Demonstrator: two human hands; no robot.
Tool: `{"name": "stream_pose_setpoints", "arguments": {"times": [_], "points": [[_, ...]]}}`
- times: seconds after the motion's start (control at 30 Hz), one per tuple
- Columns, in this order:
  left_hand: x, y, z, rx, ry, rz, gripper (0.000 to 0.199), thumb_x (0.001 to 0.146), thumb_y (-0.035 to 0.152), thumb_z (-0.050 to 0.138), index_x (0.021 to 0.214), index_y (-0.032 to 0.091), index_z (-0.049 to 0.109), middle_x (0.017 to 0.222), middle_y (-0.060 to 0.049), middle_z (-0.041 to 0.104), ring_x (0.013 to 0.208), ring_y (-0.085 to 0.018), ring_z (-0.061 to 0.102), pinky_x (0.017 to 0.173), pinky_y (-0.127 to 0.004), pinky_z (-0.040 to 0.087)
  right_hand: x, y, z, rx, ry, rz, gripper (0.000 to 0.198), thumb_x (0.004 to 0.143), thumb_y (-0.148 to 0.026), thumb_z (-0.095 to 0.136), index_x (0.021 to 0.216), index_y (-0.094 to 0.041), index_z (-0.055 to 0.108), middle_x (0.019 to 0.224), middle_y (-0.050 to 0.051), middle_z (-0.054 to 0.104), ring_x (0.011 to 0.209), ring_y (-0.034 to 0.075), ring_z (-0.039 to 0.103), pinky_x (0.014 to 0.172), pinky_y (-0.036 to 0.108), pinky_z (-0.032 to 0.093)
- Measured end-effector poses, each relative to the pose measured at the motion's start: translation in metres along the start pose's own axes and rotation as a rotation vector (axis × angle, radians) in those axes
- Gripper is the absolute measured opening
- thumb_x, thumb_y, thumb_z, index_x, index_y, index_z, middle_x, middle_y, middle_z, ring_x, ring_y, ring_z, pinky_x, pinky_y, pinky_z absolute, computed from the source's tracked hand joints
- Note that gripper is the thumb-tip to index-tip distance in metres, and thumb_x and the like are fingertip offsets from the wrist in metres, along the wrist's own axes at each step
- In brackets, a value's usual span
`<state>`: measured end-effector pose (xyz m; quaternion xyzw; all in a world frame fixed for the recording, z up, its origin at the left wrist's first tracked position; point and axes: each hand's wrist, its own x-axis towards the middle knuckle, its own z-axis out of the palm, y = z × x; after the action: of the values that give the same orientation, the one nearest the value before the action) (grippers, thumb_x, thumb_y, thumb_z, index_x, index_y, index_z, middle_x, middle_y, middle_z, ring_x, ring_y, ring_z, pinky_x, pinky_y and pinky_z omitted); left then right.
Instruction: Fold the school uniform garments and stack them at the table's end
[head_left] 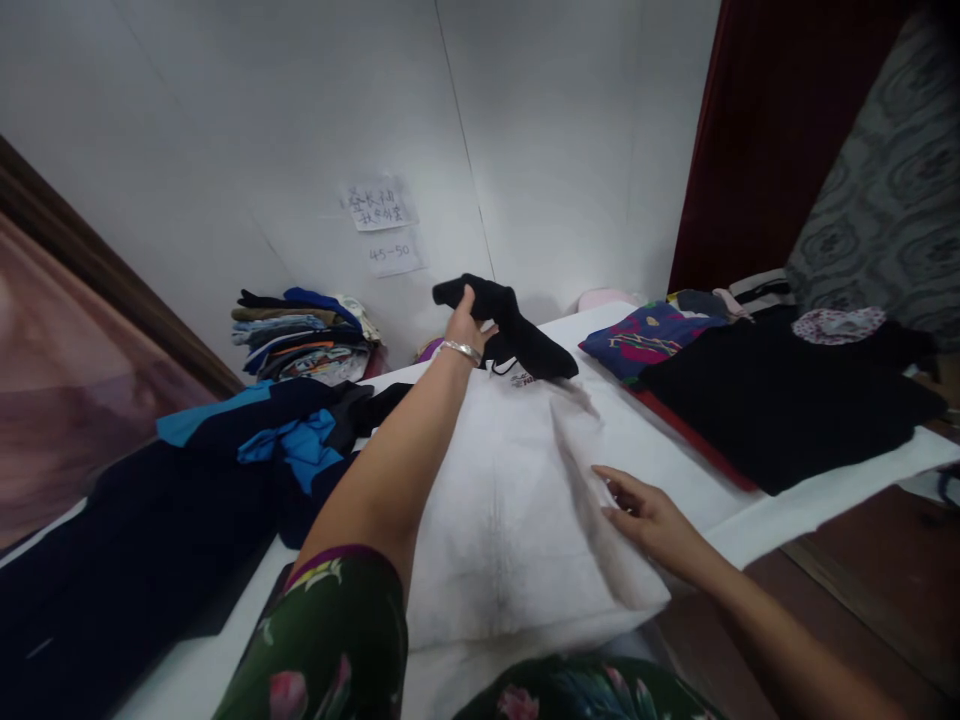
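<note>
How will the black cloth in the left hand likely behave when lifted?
The black cloth is probably floppy: it bends and droops to the side of the left hand. It seems fairly light, since that hand alone holds it.

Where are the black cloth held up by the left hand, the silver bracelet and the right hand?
Black cloth (516, 328): head view, on its bent middle.
Silver bracelet (462, 350): head view, on its band.
Right hand (651, 518): head view, on its middle.

Single view, from our head. We face forward and down over table (214, 660), close below; wall (570, 150) at twelve, farther. Our right hand (652, 520) at four, near; left sleeve (337, 620) at seven, nearest.
</note>
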<state>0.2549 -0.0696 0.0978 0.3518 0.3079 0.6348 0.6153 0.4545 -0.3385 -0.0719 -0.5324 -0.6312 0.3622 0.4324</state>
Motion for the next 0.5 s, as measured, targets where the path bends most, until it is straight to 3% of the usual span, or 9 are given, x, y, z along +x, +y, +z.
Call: {"name": "stream_pose_setpoints", "arguments": {"times": [0.17,0.3,0.4,0.5], "points": [[0.024,0.042,-0.032,-0.039,0.092,0.077,0.037,0.083,0.048,0.059,0.109,0.021,0.059,0.126,-0.009,0.056,0.117,-0.025,0.049,0.102,-0.056,0.03,0.021,-0.018,0.051,-0.095,-0.188,-0.121,0.05,0.076,-0.018,0.051,0.126,-0.02,0.057,0.082,0.002,0.062,0.069,0.015,0.053,0.066,0.028,0.047],[0.026,0.063,-0.074,-0.112,0.204,0.119,0.038,0.088,0.049,0.046,0.112,0.023,0.058,0.118,-0.007,0.059,0.109,-0.022,0.054,0.1,-0.052,0.035,0.029,-0.017,0.085,-0.24,-0.35,-0.175,0.05,0.075,-0.017,0.053,0.124,-0.019,0.059,0.087,0.005,0.065,0.075,0.018,0.056,0.074,0.031,0.048],[0.021,0.065,-0.12,-0.095,0.318,0.126,0.051,0.086,0.061,0.039,0.116,0.024,0.055,0.115,-0.008,0.058,0.107,-0.021,0.055,0.097,-0.047,0.04,0.027,-0.017,0.095,-0.253,-0.443,-0.176,0.043,0.079,-0.026,0.056,0.122,-0.019,0.061,0.089,0.005,0.066,0.078,0.019,0.058,0.075,0.031,0.047],[0.008,0.048,-0.167,0.183,0.434,-0.061,0.068,0.08,0.073,0.036,0.123,0.022,0.05,0.123,-0.013,0.053,0.113,-0.026,0.053,0.096,-0.051,0.039,0.022,-0.022,0.092,-0.205,-0.473,-0.167,0.038,0.082,-0.027,0.054,0.119,-0.019,0.062,0.089,0.004,0.067,0.076,0.017,0.058,0.072,0.029,0.047]]}}
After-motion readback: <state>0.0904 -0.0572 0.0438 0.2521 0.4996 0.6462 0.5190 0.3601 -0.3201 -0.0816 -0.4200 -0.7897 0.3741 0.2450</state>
